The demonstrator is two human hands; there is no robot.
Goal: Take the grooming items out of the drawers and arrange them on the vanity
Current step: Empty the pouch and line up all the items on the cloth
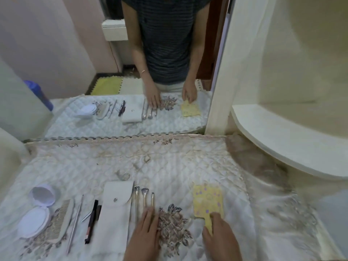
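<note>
Both our hands lie low on the tabletop (pixel 188 162), which wears a quilted cover. Our left hand (pixel 145 234) rests flat, fingers together and holding nothing, its tips on the handles of three small makeup brushes (pixel 144 196) at its 12 o'clock. Our right hand (pixel 220 238) presses fingers on the handle of a yellow paddle brush (pixel 208 201) — whether it grips or only touches, we cannot tell. At 9 o'clock from the left hand lies a white snap pouch (pixel 114 210), then a dark pencil (pixel 91 221), thin metal tools (pixel 75 223), a comb (pixel 60 221) and an open compact (pixel 37 210) — all in one row. At 12 o'clock a mirror (pixel 113 63) repeats them.
</note>
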